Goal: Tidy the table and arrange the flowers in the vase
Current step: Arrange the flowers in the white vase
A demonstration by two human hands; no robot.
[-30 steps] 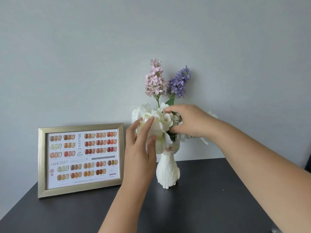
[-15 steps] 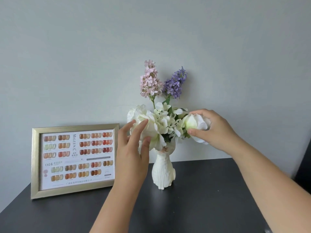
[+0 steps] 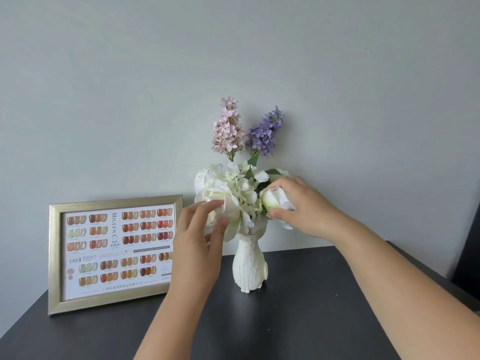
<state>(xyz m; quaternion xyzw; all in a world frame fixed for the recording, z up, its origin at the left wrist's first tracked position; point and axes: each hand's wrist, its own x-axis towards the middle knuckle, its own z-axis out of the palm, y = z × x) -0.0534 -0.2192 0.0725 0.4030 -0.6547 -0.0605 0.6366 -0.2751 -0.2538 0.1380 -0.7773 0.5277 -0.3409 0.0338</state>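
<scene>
A white cat-shaped vase (image 3: pixel 250 266) stands on the dark table (image 3: pixel 298 320) near the wall. It holds a pink flower spike (image 3: pixel 228 128), a purple flower spike (image 3: pixel 265 132), white hydrangea blooms (image 3: pixel 242 188) and large white flowers. My left hand (image 3: pixel 200 237) pinches the petals of the big white flower (image 3: pixel 215 196) on the vase's left side. My right hand (image 3: pixel 301 206) grips a white rosebud (image 3: pixel 271 198) on the right side. The stems inside the vase are hidden.
A gold-framed nail colour chart (image 3: pixel 114 252) leans against the grey wall at the left. The table's right edge (image 3: pixel 426 271) runs close behind my right forearm, with something dark (image 3: pixel 470 250) beyond it.
My right hand left the middle of the bouquet, went to its right side and closed on the white rosebud. My left hand stayed on the left white flower, its fingers now pinching the petals.
</scene>
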